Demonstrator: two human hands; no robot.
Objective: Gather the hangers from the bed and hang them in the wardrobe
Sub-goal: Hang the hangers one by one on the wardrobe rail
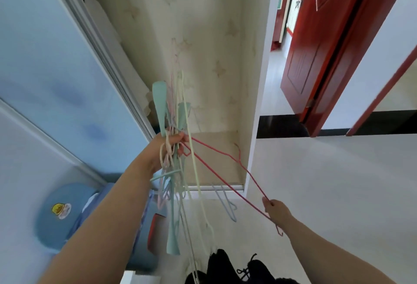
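My left hand (168, 150) grips a bundle of several hangers (173, 171), teal, pale green, pink and white, in front of the open wardrobe (203, 58). The hangers stick up and hang down from my fist. A red wire hanger (225, 171) stretches from that bundle out to the right, where my right hand (276, 209) pinches it near its hook. A pale blue hanger (228, 204) dangles low near the wardrobe's bottom rail. The wardrobe's interior has cream star-patterned lining.
The sliding wardrobe door (56, 69) is light blue, on the left. A blue bin with a duck sticker (61, 211) stands at the lower left. A red room door (327, 47) stands open on the right. Dark shoes (232, 268) lie on the white floor below.
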